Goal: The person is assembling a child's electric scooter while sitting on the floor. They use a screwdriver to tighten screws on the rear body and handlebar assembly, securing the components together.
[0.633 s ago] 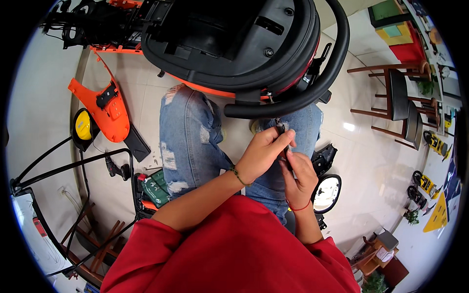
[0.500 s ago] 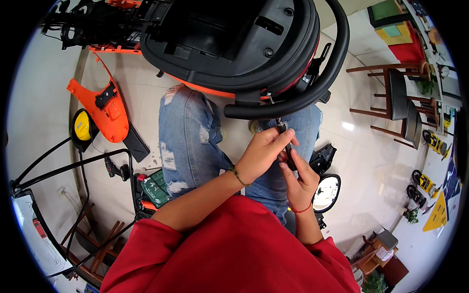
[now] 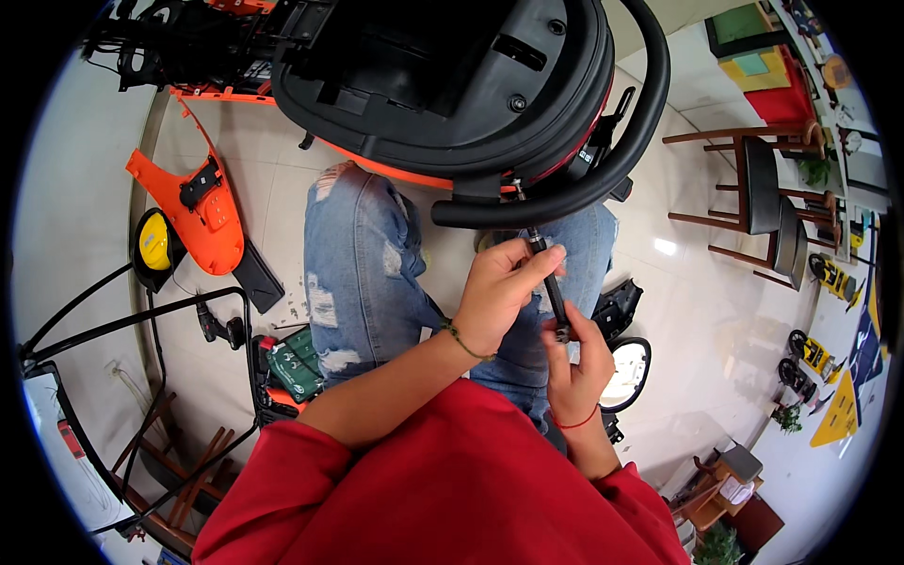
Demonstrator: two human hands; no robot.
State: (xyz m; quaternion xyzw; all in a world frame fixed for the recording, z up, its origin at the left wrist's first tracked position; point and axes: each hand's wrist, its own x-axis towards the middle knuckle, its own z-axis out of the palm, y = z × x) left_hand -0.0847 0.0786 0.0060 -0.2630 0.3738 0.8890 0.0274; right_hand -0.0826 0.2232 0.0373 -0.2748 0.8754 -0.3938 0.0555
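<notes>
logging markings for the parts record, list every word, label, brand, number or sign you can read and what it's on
No text is clear enough to quote.
Green case: pale print, too small.
Yellow triangle on the right: faint marks, too small.
White marks beside the curved black bar: too small.
</notes>
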